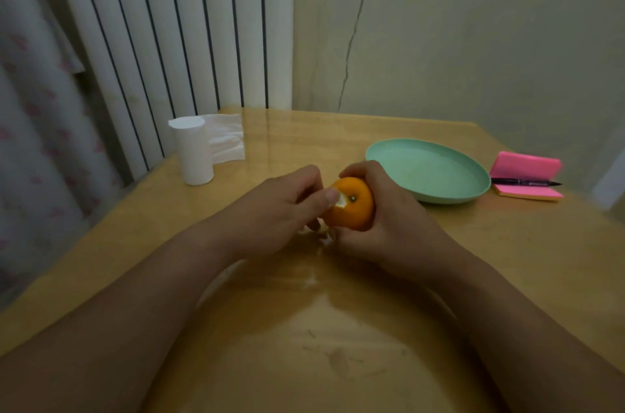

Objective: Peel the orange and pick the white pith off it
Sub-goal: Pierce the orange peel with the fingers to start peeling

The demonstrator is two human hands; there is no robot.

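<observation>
Orange [351, 206] is sitting mid-bench [338, 135], near the left of the green plate [429, 172]. Right hand [389, 223] is clamping its grip around it. Left hand [280, 209] is pinching the peel by the stem, where a small white patch is showing. Peeling is barely starting; pith is all remaining.

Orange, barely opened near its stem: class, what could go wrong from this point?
1. The thumb of the left hand digs into the peel of the orange beside the stem; pushed too deep, it may pierce the flesh and squirt juice.
2. The right hand grips the orange over the bare table, not over the green plate; peel and pith would likely drop on the wood.
3. Too tight a grip could squash the fruit.
</observation>
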